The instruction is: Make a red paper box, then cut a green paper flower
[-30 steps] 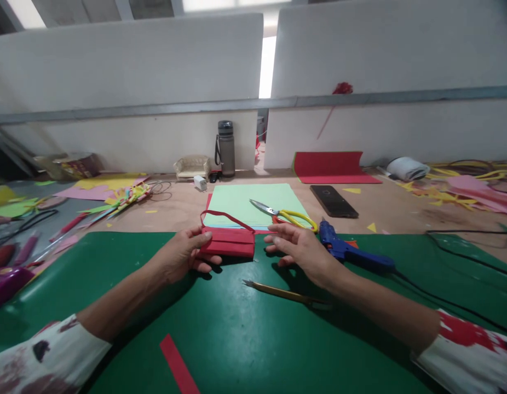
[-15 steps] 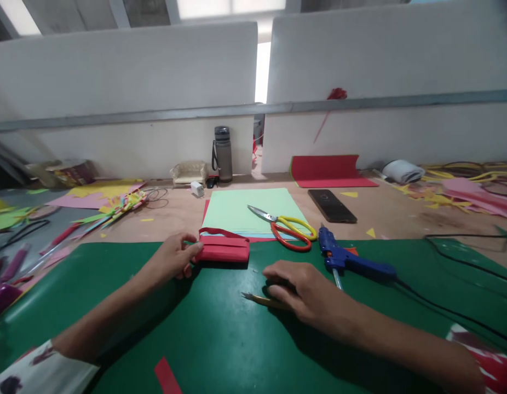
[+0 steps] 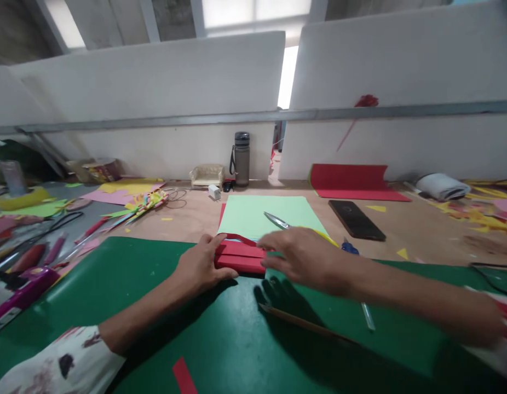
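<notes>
A small red paper handbag sits on the green mat, at its far edge near the middle, just in front of a stack of pale green sheets. Its front flap lies folded down, so what is inside, if anything, cannot be seen; the narrow red strap runs along its top.

The left hand grips the bag's left end, thumb low along the front and fingers curled around the upper corner. The right hand is blurred, its fingers slightly parted at the right end of bag and strap; whether they pinch anything, I cannot tell. Scissors lie on the sheets, partly behind this hand. A craft knife rests on the mat below it, and a red paper strip lies nearer the viewer.

On the worktop behind, a smoky grey bottle stands upright with its dark lid on; its fill level is unclear. At far left are a printed box, contents not visible, and a clear cylindrical container beside yellow material, its contents too blurred to tell.
</notes>
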A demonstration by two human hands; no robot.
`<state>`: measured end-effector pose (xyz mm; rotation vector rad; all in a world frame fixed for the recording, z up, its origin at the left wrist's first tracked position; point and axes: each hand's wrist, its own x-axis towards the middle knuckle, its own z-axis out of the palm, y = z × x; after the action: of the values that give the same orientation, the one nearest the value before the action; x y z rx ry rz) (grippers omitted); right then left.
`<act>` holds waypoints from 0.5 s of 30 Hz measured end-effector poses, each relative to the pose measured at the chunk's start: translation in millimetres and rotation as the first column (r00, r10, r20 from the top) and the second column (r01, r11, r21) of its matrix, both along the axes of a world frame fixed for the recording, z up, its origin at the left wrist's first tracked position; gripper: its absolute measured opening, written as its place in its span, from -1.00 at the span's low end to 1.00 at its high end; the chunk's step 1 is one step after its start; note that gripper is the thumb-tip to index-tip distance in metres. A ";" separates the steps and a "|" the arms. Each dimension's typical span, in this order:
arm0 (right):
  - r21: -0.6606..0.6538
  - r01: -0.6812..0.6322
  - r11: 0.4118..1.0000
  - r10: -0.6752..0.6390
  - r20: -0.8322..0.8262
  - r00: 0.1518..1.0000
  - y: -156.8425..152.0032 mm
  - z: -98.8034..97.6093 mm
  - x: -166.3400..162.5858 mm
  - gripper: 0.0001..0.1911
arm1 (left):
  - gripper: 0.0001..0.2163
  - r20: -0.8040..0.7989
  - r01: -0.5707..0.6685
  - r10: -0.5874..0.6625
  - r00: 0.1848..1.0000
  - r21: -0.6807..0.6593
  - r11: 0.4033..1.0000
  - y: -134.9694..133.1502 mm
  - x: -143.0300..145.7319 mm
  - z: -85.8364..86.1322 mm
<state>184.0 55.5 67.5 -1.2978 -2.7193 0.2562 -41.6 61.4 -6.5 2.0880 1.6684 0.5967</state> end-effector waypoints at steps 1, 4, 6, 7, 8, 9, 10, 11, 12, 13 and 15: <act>0.027 -0.011 1.000 0.010 0.032 0.999 15.1 2.9 -9.8 -0.81 | -0.24 -0.033 0.011 -0.011 0.999 -0.003 1.000 -0.1 0.5 -0.8; 0.039 -0.058 0.998 0.057 0.032 0.998 61.2 -2.0 -36.3 -0.76 | -0.25 -0.120 0.039 -0.037 0.992 0.009 0.999 -0.3 2.9 -2.8; 0.030 -0.100 0.995 0.099 0.037 0.994 87.4 -11.6 -50.4 -0.76 | -0.31 -0.158 0.050 -0.045 0.986 0.023 0.999 -0.5 5.1 -3.6; 0.025 -0.122 0.992 0.121 0.041 0.992 98.3 -16.8 -56.5 -0.74 | -0.33 -0.171 0.050 -0.045 0.984 0.028 0.998 -0.6 6.3 -3.9; 0.018 -0.145 0.989 0.144 0.045 0.989 107.5 -21.8 -62.1 -0.73 | -0.36 -0.187 0.048 -0.041 0.982 0.034 0.998 -0.8 7.5 -4.1; 0.003 -0.173 0.985 0.172 0.052 0.984 115.2 -26.6 -67.1 -0.71 | -0.38 -0.206 0.046 -0.037 0.978 0.042 0.998 -0.9 8.6 -4.2; -0.014 -0.202 0.979 0.203 0.058 0.978 121.4 -31.2 -71.5 -0.69 | -0.40 -0.230 0.042 -0.029 0.973 0.052 0.998 -1.0 9.6 -4.1; -0.034 -0.233 0.972 0.235 0.065 0.970 126.5 -35.6 -75.1 -0.67 | -0.42 -0.257 0.037 -0.020 0.966 0.061 0.997 -1.1 10.4 -4.0; -0.053 -0.262 0.964 0.265 0.068 0.962 130.5 -39.9 -78.0 -0.65 | -0.44 -0.282 0.033 -0.013 0.959 0.067 0.997 -1.1 11.1 -3.7; -0.067 -0.287 0.956 0.291 0.068 0.954 133.6 -43.9 -80.0 -0.64 | -0.46 -0.301 0.031 -0.007 0.954 0.073 0.997 -1.0 11.7 -3.4; -0.080 -0.325 0.942 0.330 0.057 0.942 137.6 -51.3 -81.5 -0.65 | -0.48 -0.315 0.035 -0.010 0.949 0.074 0.997 -0.8 12.3 -2.9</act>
<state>102.5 193.2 16.2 -0.8741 -3.0026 0.3437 -29.3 60.6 -9.4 2.3555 1.8105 0.3385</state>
